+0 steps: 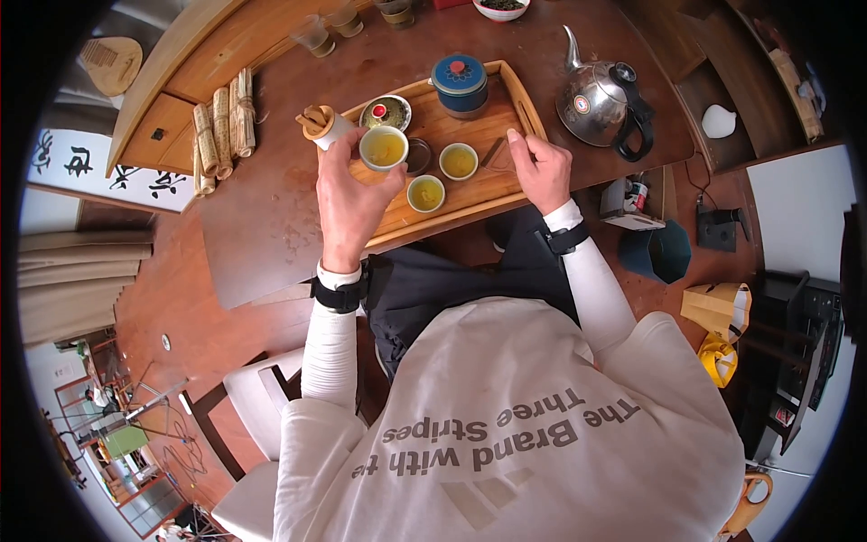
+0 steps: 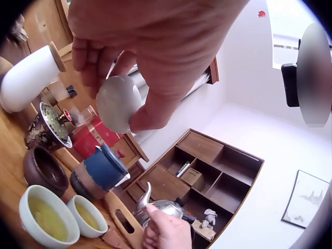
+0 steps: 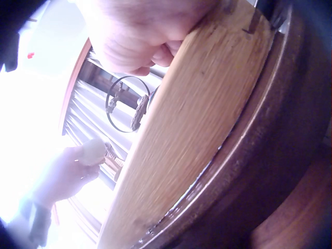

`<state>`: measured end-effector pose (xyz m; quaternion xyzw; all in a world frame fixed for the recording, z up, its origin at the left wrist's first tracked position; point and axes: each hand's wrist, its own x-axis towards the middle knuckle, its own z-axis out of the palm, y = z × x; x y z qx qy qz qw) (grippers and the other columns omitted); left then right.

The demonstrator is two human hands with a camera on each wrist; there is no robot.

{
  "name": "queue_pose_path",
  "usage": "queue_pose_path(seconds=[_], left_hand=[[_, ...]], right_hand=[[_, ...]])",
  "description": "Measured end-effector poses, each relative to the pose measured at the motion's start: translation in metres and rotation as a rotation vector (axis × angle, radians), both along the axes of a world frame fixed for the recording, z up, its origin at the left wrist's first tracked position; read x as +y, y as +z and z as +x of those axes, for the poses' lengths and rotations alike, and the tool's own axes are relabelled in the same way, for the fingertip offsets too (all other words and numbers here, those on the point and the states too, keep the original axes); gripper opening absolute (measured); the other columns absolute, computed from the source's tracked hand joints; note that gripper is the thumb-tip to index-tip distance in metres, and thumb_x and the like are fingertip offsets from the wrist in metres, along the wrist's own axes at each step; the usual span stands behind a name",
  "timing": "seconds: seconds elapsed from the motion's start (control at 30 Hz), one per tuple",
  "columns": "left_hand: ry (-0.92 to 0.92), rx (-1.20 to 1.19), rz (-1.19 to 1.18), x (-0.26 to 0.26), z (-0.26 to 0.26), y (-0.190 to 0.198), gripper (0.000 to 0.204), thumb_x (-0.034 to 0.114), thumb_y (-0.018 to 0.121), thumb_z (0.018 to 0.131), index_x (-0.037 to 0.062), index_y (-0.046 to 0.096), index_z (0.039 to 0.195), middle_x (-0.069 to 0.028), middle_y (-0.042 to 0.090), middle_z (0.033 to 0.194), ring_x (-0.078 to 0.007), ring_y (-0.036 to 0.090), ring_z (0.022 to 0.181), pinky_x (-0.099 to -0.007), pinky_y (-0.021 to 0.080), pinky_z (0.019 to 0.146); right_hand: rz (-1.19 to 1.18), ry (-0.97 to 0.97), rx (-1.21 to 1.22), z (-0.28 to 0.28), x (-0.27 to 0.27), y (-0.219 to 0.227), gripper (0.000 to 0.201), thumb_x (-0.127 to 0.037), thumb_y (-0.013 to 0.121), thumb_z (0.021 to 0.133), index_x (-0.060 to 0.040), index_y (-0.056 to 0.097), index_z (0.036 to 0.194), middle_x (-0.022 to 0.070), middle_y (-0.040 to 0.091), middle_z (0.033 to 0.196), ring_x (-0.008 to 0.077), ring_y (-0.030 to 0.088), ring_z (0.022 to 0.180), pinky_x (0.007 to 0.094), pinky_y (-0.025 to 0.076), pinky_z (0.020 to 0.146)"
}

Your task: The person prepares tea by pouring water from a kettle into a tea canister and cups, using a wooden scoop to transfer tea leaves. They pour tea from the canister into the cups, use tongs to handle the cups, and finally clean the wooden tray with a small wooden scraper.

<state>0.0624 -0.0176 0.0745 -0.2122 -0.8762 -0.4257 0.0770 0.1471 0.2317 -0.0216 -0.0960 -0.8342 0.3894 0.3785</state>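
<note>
My left hand (image 1: 350, 210) holds a small pale teacup (image 1: 384, 150) of yellow tea between thumb and fingers, raised above the tray's left part; the left wrist view shows the cup's underside (image 2: 119, 104). My right hand (image 1: 544, 173) rests by the right front edge of the wooden tray (image 1: 452, 206), its fingers loosely curled with nothing seen in them. Two more filled cups stand on the tray, one nearer the front (image 1: 425, 193) and one to its right (image 1: 459, 161). Beside them sits a dark brown cup (image 1: 418, 156), partly behind the held cup.
A blue lidded pot (image 1: 459, 86), a patterned lid-like dish (image 1: 386, 112) and a white holder of wooden tools (image 1: 327, 126) sit on the tray's far side. A steel kettle (image 1: 596, 104) stands right of it. Bamboo scrolls (image 1: 221, 126) lie to the left.
</note>
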Motion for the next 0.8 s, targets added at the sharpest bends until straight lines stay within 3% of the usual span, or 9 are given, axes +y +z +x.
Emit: queue_pose_path(seconds=[0.17,0.4,0.8], left_hand=[[-0.048,0.245,-0.17,-0.007,-0.011,-0.023,0.055,0.012,0.085,0.068,0.0027,0.064,0.118,-0.0141,0.065,0.107,-0.0329,0.061,0.104,-0.0437,0.049,0.093],[-0.123,0.594,-0.474,0.001,-0.018,-0.013,0.061,0.003,0.077,0.069,0.0045,0.058,0.127,-0.0124,0.06,0.115,-0.0324,0.057,0.107,-0.0443,0.046,0.092],[-0.047,0.789,-0.501,0.003,-0.021,0.017,0.058,0.004,0.076,0.073,0.0105,0.059,0.129,-0.011,0.064,0.118,-0.0332,0.059,0.107,-0.0455,0.045,0.092]], right_hand=[[0.02,-0.012,-0.005,-0.001,0.001,-0.003,0.037,-0.02,0.072,0.095,-0.002,0.056,0.067,0.0177,0.054,0.06,0.0366,0.053,0.051,0.0414,0.039,0.048],[-0.002,-0.02,0.007,0.0,0.001,-0.004,0.037,-0.021,0.073,0.095,-0.0015,0.057,0.067,0.0182,0.054,0.059,0.0366,0.053,0.05,0.0413,0.039,0.048],[0.006,-0.021,0.001,0.0,0.002,-0.004,0.039,-0.021,0.073,0.094,-0.0014,0.055,0.066,0.0189,0.053,0.059,0.0377,0.053,0.051,0.0422,0.039,0.047]])
